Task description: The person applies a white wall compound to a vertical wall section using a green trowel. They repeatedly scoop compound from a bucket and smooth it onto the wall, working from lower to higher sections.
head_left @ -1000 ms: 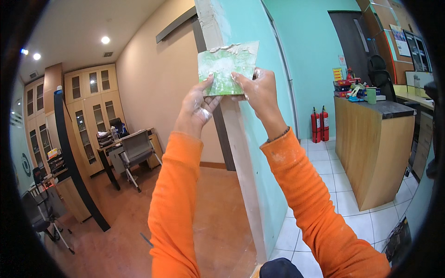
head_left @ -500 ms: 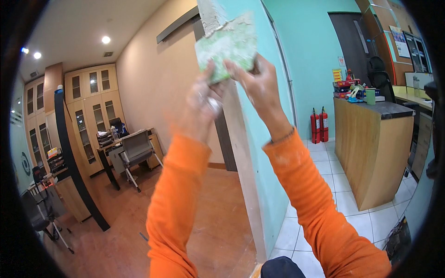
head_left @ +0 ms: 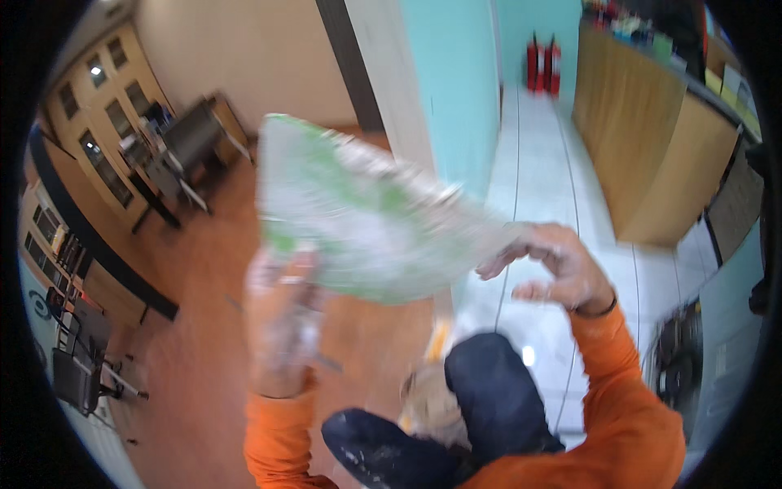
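Observation:
A flat green board [head_left: 350, 208], smeared with whitish putty, is held up in front of me over the floor and wall. A thicker, ragged ridge of putty runs along its upper edge. My left hand [head_left: 285, 310] grips its lower left edge, thumb on the smeared face, and is blurred by motion. By the board's right corner is my right hand [head_left: 562, 265], fingers curved and the thumb apart from them. Whether its fingertips touch the corner I cannot tell. Pale residue coats both hands.
The end of a turquoise wall [head_left: 452, 106] stands just beyond the board, with a pale strip [head_left: 391, 81] along its edge. Right are a wooden counter [head_left: 643, 138] and red fire extinguishers [head_left: 543, 67]. An office chair [head_left: 195, 143] stands left. A beige bundle [head_left: 436, 399] lies between my knees.
The board has come down from the top of the wall end and toward me, its smeared face now fuller in view. My hands have spread apart, and the view has tipped downward.

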Motion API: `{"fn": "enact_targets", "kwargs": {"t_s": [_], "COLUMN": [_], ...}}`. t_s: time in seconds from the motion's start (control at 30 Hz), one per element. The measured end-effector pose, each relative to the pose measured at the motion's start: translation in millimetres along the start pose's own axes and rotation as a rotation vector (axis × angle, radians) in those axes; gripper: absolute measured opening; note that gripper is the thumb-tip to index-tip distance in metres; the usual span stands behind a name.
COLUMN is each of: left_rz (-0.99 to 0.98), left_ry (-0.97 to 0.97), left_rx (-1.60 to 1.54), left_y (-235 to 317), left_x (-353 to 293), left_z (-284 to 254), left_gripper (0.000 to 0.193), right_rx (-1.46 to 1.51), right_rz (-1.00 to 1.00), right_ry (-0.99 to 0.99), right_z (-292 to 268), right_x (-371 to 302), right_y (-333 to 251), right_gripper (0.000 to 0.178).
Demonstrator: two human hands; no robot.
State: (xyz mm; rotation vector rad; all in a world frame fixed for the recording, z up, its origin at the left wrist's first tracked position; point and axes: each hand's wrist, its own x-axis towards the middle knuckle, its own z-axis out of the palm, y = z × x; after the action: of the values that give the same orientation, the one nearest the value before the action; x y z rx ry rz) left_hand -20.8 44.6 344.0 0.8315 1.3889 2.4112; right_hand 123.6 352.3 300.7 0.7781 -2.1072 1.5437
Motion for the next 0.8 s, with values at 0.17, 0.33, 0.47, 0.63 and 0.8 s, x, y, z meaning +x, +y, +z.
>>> {"fn": "enact_targets", "kwargs": {"t_s": [0.17,0.33,0.47,0.63,0.8], "left_rz": [-0.220,-0.570,-0.688,-0.521,-0.480], "left_ry": [0.411,0.698,0.742,0.991,1.029], "left_rx": [0.009,-0.128,-0.511,-0.563,-0.562], "left_y": [-48,-182,-287,-337,-375], "left_x": [-91,-202,-278,-312,-304], "left_z": [-158,-232,-238,-230,-194], "left_gripper": [0.042,0.050,0.051,0.052,0.054], "right_rx": [0.004,-0.401,-0.575,-0.792,-0.584], "right_rz": [0.541,0.586,0.472,0.305,0.666], "right_ry": [-0.210,-0.506,-0.653,-0.769,-0.799], "right_z": [32,119,185,250,234], "right_x": [-93,-192,-250,-266,-244], "right_y": [120,222,244,253,245], "right_gripper": [0.033,0.042,0.055,0.057,0.053]}}
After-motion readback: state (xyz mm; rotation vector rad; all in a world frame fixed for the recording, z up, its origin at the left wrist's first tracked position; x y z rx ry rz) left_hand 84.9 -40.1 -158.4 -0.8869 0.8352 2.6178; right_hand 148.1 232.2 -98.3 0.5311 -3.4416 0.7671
